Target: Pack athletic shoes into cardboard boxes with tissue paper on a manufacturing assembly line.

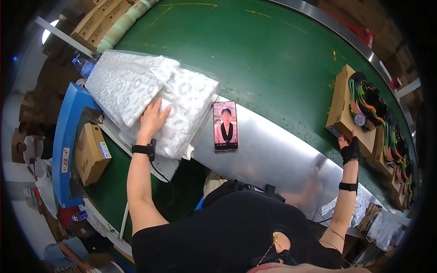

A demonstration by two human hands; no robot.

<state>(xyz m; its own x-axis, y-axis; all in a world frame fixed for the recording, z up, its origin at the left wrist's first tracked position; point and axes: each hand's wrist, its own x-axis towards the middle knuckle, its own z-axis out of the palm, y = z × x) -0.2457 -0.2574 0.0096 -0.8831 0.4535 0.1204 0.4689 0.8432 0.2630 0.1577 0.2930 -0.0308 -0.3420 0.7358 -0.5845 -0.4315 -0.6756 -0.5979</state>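
My left hand point(153, 119) lies with fingers spread on a stack of white patterned wrapping paper point(189, 98) in clear plastic; part of the top layer is folded back to the left. At the right, my right hand point(349, 149), in a black fingerless glove, holds the near end of an open cardboard shoe box point(342, 102) between thumb and fingers. Dark shoes with orange, green and pink parts point(364, 102) rest on this box, a round tag hanging from them. Between my hands, a phone point(226, 126) showing a person on its screen lies on the metal ledge.
A green conveyor belt point(273, 50) runs beyond the metal ledge point(268, 150). More shoe boxes with shoes point(395, 150) line up at the right. A closed shoe box point(93, 154) sits at the left by a blue curved guard point(68, 136). A water bottle point(83, 66) stands behind the paper.
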